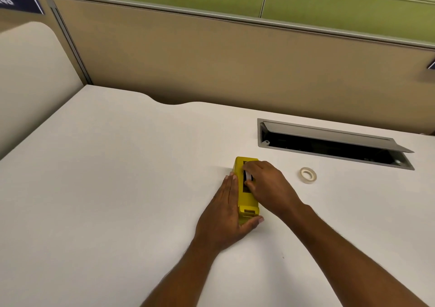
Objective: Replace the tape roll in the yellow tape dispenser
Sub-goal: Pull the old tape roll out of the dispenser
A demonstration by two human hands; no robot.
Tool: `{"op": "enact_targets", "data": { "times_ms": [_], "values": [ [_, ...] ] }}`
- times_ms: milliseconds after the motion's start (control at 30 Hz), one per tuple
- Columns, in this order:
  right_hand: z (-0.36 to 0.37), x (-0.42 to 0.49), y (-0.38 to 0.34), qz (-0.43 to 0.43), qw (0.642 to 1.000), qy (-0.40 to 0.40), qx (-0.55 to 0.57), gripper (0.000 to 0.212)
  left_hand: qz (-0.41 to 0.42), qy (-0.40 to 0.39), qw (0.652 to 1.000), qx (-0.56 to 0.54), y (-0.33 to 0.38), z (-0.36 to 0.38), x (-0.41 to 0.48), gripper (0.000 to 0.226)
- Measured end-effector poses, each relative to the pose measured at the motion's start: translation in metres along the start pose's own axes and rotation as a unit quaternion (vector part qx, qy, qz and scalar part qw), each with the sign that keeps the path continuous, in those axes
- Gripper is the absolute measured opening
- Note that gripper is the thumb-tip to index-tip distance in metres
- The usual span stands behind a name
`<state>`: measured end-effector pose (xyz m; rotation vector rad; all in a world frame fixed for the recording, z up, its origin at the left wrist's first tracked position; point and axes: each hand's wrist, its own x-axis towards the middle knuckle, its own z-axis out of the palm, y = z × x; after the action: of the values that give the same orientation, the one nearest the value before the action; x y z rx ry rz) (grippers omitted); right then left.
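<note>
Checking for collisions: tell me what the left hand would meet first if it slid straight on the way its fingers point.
The left hand lies flat along the yellow tape dispenser, fingers pointing away from the person. Ahead lies only bare desk up to the partition, so the way looks free. Depth is uncertain.

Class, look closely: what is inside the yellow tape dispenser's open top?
A white roll shows in the yellow tape dispenser's dark well. The right hand's fingers cover most of it, so its core and remaining tape are hidden.
</note>
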<state>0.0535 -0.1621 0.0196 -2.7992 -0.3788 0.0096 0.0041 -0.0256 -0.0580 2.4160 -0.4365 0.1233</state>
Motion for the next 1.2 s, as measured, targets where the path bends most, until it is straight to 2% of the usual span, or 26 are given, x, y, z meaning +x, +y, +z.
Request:
{"op": "enact_targets", "data": {
  "times_ms": [333, 800, 1200],
  "values": [
    [-0.001, -0.002, 0.001, 0.016, 0.999, 0.006, 0.031, 0.039, 0.0, 0.002, 1.0, -0.004, 0.0, 0.001, 0.0, 0.099],
    [-0.008, -0.003, 0.001, -0.007, 0.999, -0.002, 0.033, 0.04, -0.004, 0.001, 1.0, 0.002, -0.001, 0.002, 0.0, 0.1],
    [-0.012, -0.001, -0.003, -0.028, 0.997, 0.048, 0.044, 0.042, -0.003, 0.005, 1.0, -0.013, 0.0, 0.0, 0.0, 0.102]
  ]
}}
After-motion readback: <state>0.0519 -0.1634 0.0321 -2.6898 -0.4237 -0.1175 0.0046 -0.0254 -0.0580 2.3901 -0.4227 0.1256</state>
